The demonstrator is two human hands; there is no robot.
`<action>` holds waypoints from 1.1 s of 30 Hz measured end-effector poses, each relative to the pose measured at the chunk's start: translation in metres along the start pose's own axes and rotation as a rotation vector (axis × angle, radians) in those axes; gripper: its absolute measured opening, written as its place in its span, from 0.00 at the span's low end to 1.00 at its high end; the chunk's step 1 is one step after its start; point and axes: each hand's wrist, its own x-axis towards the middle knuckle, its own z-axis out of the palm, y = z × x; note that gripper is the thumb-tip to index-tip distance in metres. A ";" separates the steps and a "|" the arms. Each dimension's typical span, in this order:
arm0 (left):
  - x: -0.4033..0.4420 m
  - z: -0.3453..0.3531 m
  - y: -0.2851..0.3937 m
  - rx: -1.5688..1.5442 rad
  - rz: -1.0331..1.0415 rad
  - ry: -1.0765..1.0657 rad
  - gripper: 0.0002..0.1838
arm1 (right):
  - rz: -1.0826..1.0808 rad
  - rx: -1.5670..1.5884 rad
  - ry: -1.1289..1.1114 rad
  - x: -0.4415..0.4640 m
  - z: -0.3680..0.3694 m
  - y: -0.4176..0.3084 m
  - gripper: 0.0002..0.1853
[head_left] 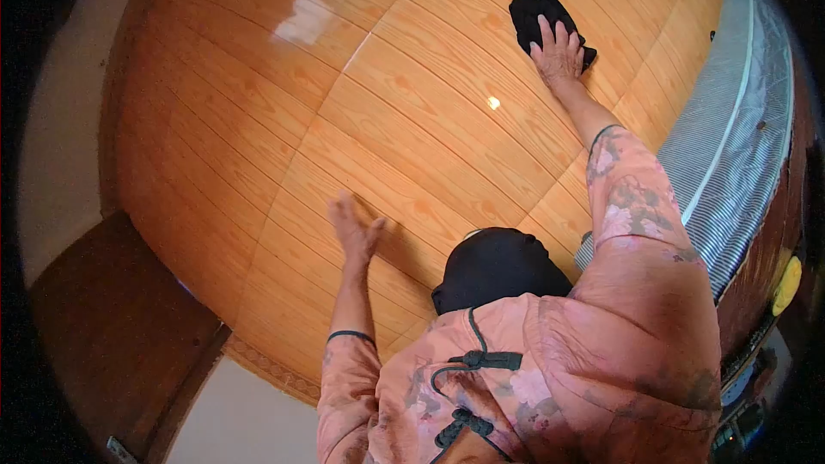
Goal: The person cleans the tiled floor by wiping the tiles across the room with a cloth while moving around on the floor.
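Observation:
My right hand (559, 53) lies on a folded black cloth (541, 17) on the wood-patterned floor (430, 60). Its fingers are spread over the lower part of the cloth, with the thumb at the left edge. What is under the palm is hidden. My left hand (354, 230) is apart from the cloth, lower and to the left, over the floor. Its fingers are stretched out, the tips slightly blurred, and it holds nothing. A shadow falls on the floor beside it.
My black-clad knee (498, 271) is below, between my arms. Striped bluish fabric (739, 146) hangs along the right side. A yellow object (786, 286) is at the far right. A dark brown door-like panel (112, 335) and a pale wall (64, 112) border the left.

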 end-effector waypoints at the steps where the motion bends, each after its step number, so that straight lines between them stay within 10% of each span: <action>1: 0.012 0.005 0.016 -0.035 0.029 -0.084 0.63 | -0.018 0.009 0.021 -0.003 0.001 0.002 0.37; 3: 0.029 0.004 0.073 0.039 -0.248 -0.330 0.66 | -0.009 0.036 0.066 0.002 0.006 0.001 0.38; 9: 0.041 -0.017 0.086 0.191 -0.195 -0.544 0.70 | 0.030 0.066 0.049 0.004 0.004 -0.004 0.40; 16: 0.057 -0.022 0.066 0.081 -0.221 -0.569 0.61 | -0.010 0.105 0.098 0.003 0.007 0.001 0.40; 24: 0.133 -0.028 0.114 0.179 0.324 -0.342 0.47 | 0.021 0.131 0.099 0.003 0.003 0.000 0.40; 33: 0.249 -0.039 0.226 0.402 0.333 -0.249 0.63 | 0.028 0.188 -0.213 0.003 -0.027 0.000 0.49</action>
